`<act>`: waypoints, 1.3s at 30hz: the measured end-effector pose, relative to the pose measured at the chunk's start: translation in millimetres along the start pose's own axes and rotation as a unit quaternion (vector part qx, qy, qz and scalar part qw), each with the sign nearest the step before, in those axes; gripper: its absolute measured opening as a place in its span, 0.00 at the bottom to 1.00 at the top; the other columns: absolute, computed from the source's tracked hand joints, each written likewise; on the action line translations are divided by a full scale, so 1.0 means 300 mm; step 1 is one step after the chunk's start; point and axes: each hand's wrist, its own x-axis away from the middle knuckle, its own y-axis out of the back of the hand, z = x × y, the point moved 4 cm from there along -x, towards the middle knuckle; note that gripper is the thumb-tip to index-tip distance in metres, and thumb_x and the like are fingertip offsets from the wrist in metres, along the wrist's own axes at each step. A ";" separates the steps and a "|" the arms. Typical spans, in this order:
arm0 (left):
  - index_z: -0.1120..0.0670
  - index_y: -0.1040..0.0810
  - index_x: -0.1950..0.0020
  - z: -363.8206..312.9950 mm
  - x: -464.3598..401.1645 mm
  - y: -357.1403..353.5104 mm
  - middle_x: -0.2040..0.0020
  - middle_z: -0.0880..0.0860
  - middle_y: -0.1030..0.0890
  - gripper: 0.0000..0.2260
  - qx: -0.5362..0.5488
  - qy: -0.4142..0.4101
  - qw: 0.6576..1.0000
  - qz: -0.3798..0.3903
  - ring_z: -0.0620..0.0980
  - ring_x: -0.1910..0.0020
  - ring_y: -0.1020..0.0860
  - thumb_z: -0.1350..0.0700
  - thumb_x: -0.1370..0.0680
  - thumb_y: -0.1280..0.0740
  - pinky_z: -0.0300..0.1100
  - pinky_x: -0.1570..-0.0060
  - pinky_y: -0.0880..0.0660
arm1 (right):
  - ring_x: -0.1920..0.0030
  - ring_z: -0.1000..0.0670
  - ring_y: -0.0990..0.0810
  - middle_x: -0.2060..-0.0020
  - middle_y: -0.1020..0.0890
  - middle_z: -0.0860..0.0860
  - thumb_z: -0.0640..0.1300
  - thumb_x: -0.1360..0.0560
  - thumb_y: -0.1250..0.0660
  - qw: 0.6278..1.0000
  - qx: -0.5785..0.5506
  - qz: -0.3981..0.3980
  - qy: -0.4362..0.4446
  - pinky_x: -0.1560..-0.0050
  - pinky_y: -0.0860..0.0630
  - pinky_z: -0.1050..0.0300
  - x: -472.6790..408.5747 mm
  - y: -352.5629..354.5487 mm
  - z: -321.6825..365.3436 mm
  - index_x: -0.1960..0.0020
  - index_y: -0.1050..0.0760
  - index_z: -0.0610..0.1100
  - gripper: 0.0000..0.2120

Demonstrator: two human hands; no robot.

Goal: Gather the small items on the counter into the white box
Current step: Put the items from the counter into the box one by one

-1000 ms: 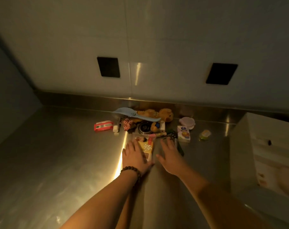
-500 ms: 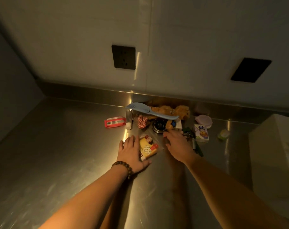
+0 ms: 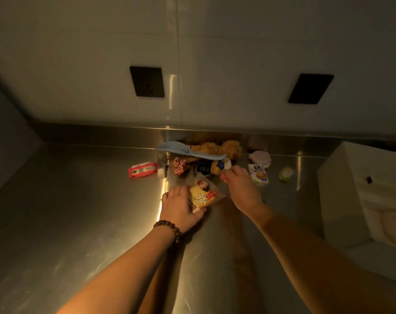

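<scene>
A heap of small items lies at the back of the steel counter (image 3: 79, 211): a blue scoop (image 3: 192, 151), a brown plush bear (image 3: 217, 147), a red checked scrunchie (image 3: 178, 165), a round black tin (image 3: 204, 171) and a yellow snack packet (image 3: 202, 196). My left hand (image 3: 181, 207) lies flat on the counter, its thumb and fingers touching the packet's left edge. My right hand (image 3: 242, 189) reaches into the heap, fingertips bent down by the tin and the plush; what they touch is hidden. The white box (image 3: 342, 200) stands at the right.
A red packet (image 3: 142, 169) and a small clear bottle (image 3: 162, 164) lie left of the heap. To its right are a small white carton (image 3: 258, 174), a round pink-lidded tub (image 3: 259, 157) and a small green item (image 3: 286, 173). The wall with two black sockets rises behind.
My right hand has moved forward from beside the packet into the heap, covering the dark items there. My left hand has stayed against the yellow packet, which has turned slightly.
</scene>
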 end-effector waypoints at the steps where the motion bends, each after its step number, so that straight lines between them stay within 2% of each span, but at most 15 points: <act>1: 0.50 0.37 0.33 -0.031 -0.009 0.008 0.36 0.50 0.31 0.36 0.007 -0.007 1.000 -0.001 0.50 0.37 0.34 0.32 0.35 0.36 0.48 0.35 0.39 | 0.46 0.46 0.27 0.45 0.25 0.47 0.39 0.23 0.40 1.000 0.001 -0.017 0.005 0.50 0.29 0.52 0.001 0.049 -0.005 0.41 0.26 0.48 0.12; 7: 0.51 0.34 0.33 -0.358 -0.090 0.074 0.39 0.51 0.29 0.34 0.023 -0.105 0.993 -0.050 0.51 0.39 0.33 0.36 0.34 0.32 0.49 0.37 0.37 | 0.48 0.44 0.26 0.47 0.24 0.44 0.37 0.25 0.36 0.990 0.034 -0.125 -0.048 0.51 0.29 0.54 0.103 0.433 -0.197 0.43 0.25 0.44 0.11; 11: 0.52 0.32 0.36 -0.690 -0.123 0.081 0.43 0.52 0.27 0.31 0.056 -0.192 0.978 -0.062 0.52 0.43 0.30 0.36 0.33 0.32 0.49 0.42 0.35 | 0.48 0.46 0.27 0.50 0.24 0.46 0.41 0.22 0.40 0.970 -0.006 -0.183 -0.158 0.50 0.32 0.55 0.262 0.663 -0.439 0.47 0.24 0.44 0.08; 14: 0.53 0.32 0.35 -0.947 -0.143 0.058 0.41 0.53 0.27 0.31 0.062 -0.264 0.961 -0.059 0.53 0.43 0.30 0.37 0.32 0.32 0.48 0.43 0.35 | 0.46 0.44 0.27 0.45 0.24 0.43 0.41 0.21 0.42 0.959 0.040 -0.206 -0.190 0.47 0.32 0.55 0.396 0.785 -0.610 0.43 0.24 0.41 0.11; 19: 0.54 0.33 0.33 -1.338 -0.171 -0.066 0.39 0.53 0.28 0.33 0.079 -0.340 0.937 0.003 0.52 0.41 0.31 0.39 0.32 0.30 0.48 0.40 0.34 | 0.48 0.49 0.28 0.46 0.26 0.47 0.44 0.21 0.43 0.943 0.018 -0.238 -0.231 0.53 0.35 0.58 0.562 0.943 -0.907 0.45 0.25 0.45 0.10; 22: 0.54 0.34 0.32 -1.502 -0.195 -0.201 0.37 0.53 0.29 0.35 0.050 -0.341 0.937 0.057 0.52 0.39 0.31 0.40 0.33 0.28 0.46 0.39 0.34 | 0.48 0.46 0.26 0.47 0.25 0.45 0.42 0.24 0.40 0.951 0.023 -0.234 -0.203 0.52 0.29 0.54 0.609 1.001 -1.049 0.44 0.24 0.43 0.11; 25: 0.55 0.35 0.32 -1.585 -0.223 -0.343 0.36 0.54 0.30 0.35 -0.015 -0.332 0.937 0.106 0.53 0.38 0.32 0.41 0.33 0.27 0.46 0.37 0.36 | 0.49 0.47 0.26 0.48 0.25 0.45 0.39 0.25 0.36 0.956 0.029 -0.210 -0.203 0.51 0.30 0.56 0.636 1.014 -1.168 0.43 0.25 0.42 0.11; 27: 0.54 0.36 0.31 -1.611 -0.248 -0.422 0.35 0.54 0.31 0.35 -0.057 -0.327 0.934 0.132 0.53 0.37 0.34 0.42 0.32 0.28 0.46 0.35 0.39 | 0.51 0.52 0.28 0.48 0.25 0.47 0.41 0.23 0.38 0.956 -0.007 -0.211 -0.204 0.52 0.34 0.59 0.651 1.010 -1.228 0.43 0.25 0.44 0.10; 30: 0.52 0.36 0.31 -1.636 -0.283 -0.518 0.34 0.53 0.31 0.34 -0.086 -0.318 0.932 0.152 0.54 0.36 0.35 0.40 0.32 0.29 0.47 0.35 0.41 | 0.51 0.57 0.32 0.48 0.26 0.50 0.43 0.21 0.41 0.955 -0.057 -0.200 -0.210 0.49 0.33 0.60 0.668 0.991 -1.291 0.42 0.25 0.46 0.10; 36: 0.50 0.41 0.28 -1.657 -0.340 -0.697 0.28 0.51 0.36 0.33 -0.144 -0.301 0.928 0.165 0.53 0.30 0.40 0.41 0.28 0.33 0.49 0.30 0.47 | 0.47 0.54 0.29 0.46 0.25 0.50 0.42 0.21 0.41 0.957 -0.090 -0.184 -0.204 0.44 0.30 0.58 0.681 0.952 -1.337 0.43 0.25 0.46 0.09; 39: 0.51 0.49 0.24 -1.634 -0.359 -0.758 0.24 0.51 0.44 0.36 -0.188 -0.291 0.921 0.180 0.53 0.26 0.47 0.40 0.26 0.37 0.51 0.29 0.50 | 0.47 0.52 0.27 0.47 0.25 0.49 0.42 0.21 0.41 0.961 -0.092 -0.175 -0.192 0.45 0.29 0.58 0.674 0.944 -1.334 0.43 0.24 0.44 0.09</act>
